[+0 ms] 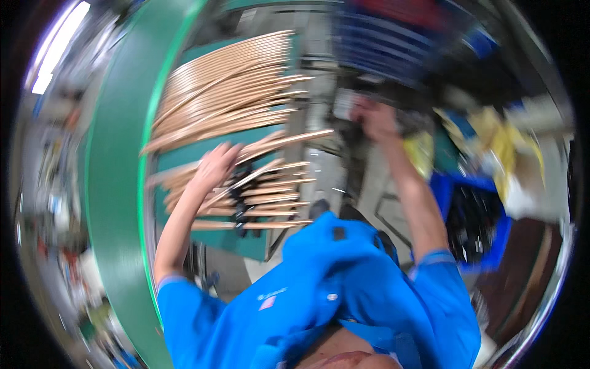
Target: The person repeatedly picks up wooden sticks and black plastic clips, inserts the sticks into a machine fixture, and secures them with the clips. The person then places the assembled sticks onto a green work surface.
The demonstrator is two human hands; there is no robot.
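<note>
A person in a blue shirt (319, 289) reaches both hands over a workbench.

Head view: the left hand (215, 165) rests with loose fingers on a fan of thin wooden strips (246, 184) on the green bench (117, 184); whether it grips them is unclear. The right hand (376, 120), blurred, touches a dark object (405, 126); its hold cannot be told.

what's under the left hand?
The left hand rests on a fan of pale wooden sticks lying on a green table. The stick parts beneath the palm are covered; blur hides finer detail.
</note>
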